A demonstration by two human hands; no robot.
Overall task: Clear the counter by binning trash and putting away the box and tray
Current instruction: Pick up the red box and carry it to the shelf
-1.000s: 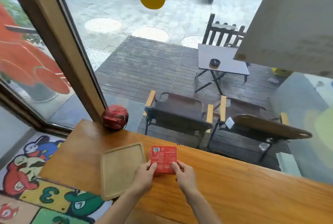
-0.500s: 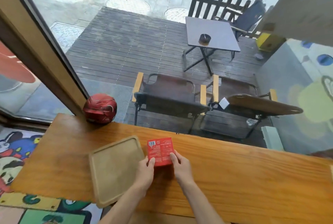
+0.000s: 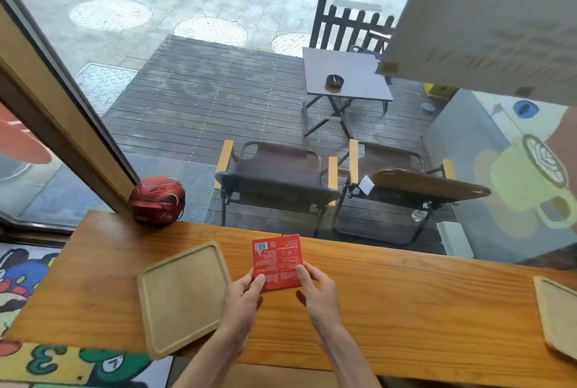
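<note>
A long orange-brown wooden counter (image 3: 406, 309) runs along the window. A square tan wooden tray (image 3: 182, 297) lies on the counter, just left of the flat red printed box (image 3: 277, 261). A second tan tray (image 3: 559, 312) sits on the counter well to the right of the box. A red helmet (image 3: 157, 200) rests behind and left of the box, against the glass. The left hand (image 3: 245, 297) and right hand (image 3: 318, 292) each pinch a near corner of the box between thumb and fingers.
</note>
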